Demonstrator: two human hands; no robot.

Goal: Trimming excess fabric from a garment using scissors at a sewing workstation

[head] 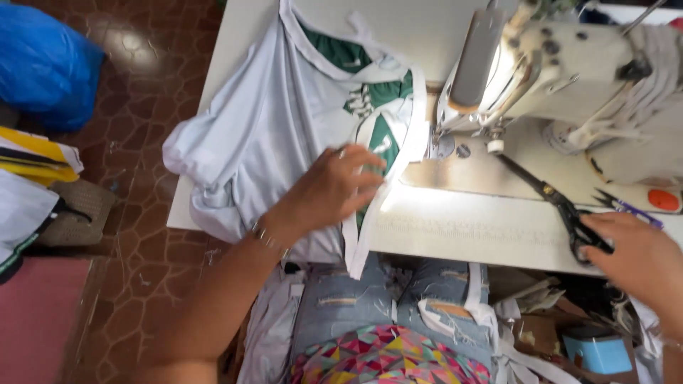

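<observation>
Head cam looking down at the sewing table (455, 235): left hand (334, 188) lies flat, fingers spread and pressing on a white and green garment (284, 121) right beside the sewing machine (541, 71). Right hand (637, 259) is over at the black scissors (562, 206), fingers curled on the handle loops, blades pointing back toward the needle area. If you're snipping here, I'd say keep that left palm holding the fabric taut and flat so the seam doesn't shift, and lift the scissors clear of the presser foot before closing them, since it's easy to nick the trim. The garment is mostly white, looks smooth and a bit shiny, with green panels and a white neckline band showing near the machine; it's bunched up over the table's left side, with a sleeve drooping off the edge. A long white strip (363, 242) hangs off the front edge onto the person's jeans. Small purple-handled snips (629, 208) and an orange disc (663, 200) sit just behind the right hand.
</observation>
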